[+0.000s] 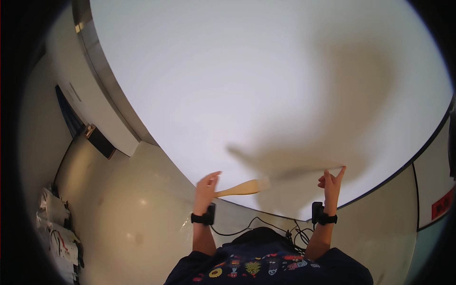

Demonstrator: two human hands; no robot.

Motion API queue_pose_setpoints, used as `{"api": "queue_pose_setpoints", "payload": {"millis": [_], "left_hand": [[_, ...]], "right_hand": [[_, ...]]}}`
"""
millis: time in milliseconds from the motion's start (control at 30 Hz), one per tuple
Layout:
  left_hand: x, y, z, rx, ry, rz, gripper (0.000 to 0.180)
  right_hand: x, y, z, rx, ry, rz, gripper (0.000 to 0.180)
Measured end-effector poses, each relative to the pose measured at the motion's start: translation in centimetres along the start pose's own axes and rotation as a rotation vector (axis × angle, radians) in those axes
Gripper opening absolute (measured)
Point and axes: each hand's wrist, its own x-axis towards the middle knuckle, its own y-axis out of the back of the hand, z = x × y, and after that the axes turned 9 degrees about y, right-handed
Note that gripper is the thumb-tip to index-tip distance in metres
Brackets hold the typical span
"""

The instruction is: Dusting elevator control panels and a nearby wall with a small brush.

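Note:
A brush with a pale wooden handle point(240, 189) and short whitish bristles is in my left hand point(206, 189). The handle's end disappears behind the fingers, and the bristles point right over the near edge of a large white surface point(204, 95). My right hand point(331, 183) holds no visible object. Its index finger stretches out to the white surface, the fingertip meeting the tip of its own shadow, while the other fingers are curled loosely. The shadows of my arms and upper body spread over the right part of the surface.
Black cables point(297, 235) hang in loops between my body and the surface's near edge. A dark box point(100, 142) stands on the floor at the left, with white bags point(59, 232) nearer. A red printed piece point(442, 205) shows at the far right.

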Motion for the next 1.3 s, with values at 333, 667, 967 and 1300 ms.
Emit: {"api": "queue_pose_setpoints", "payload": {"millis": [333, 667, 967, 1300], "left_hand": [[1.6, 12.3, -0.9, 0.004, 0.168, 0.415, 0.038], [5.0, 16.7, 1.9, -0.242, -0.092, 0.666, 0.038], [10.1, 21.3, -4.0, 0.046, 0.075, 0.377, 0.038], [11.9, 26.3, -3.6, -0.226, -0.07, 0.575, 0.036]], "right_hand": [[0.6, -2.5, -6.7, -0.094, -0.012, 0.083, 0.101], [2.9, -0.7, -3.0, -0.031, -0.026, 0.265, 0.077], [4.2, -0.6, -1.1, -0.117, -0.084, 0.608, 0.062], [2.7, -4.4, -2.0, -0.665, 0.146, 0.748, 0.063]]}}
